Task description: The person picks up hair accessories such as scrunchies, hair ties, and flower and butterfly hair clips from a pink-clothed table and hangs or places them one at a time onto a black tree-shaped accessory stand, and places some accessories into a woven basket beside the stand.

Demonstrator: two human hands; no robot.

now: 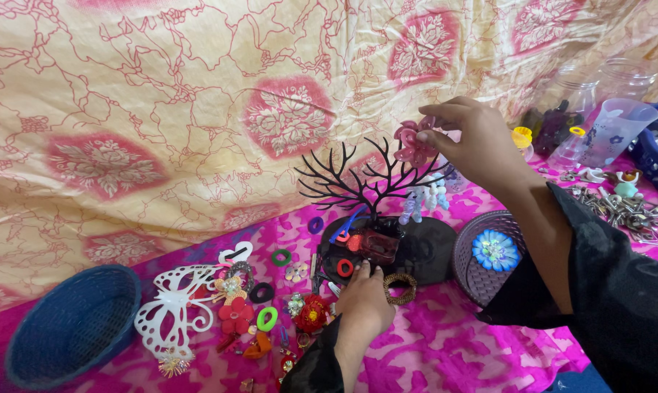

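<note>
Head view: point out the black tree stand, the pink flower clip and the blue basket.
black tree stand (358, 178), head view, on the middle branches.
pink flower clip (410, 145), head view, on its petals, held in the right hand (478, 142).
blue basket (74, 327), head view, on its inner wall.

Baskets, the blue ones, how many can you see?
2. One round blue basket sits at the lower left on the pink cloth; another blue basket is cut off at the right edge. More may lie outside the view.

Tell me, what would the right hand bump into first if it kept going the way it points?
Probably the black tree-shaped stand: the right hand holds a pink flower clip right at its branch tips, though depth is unclear.
</note>
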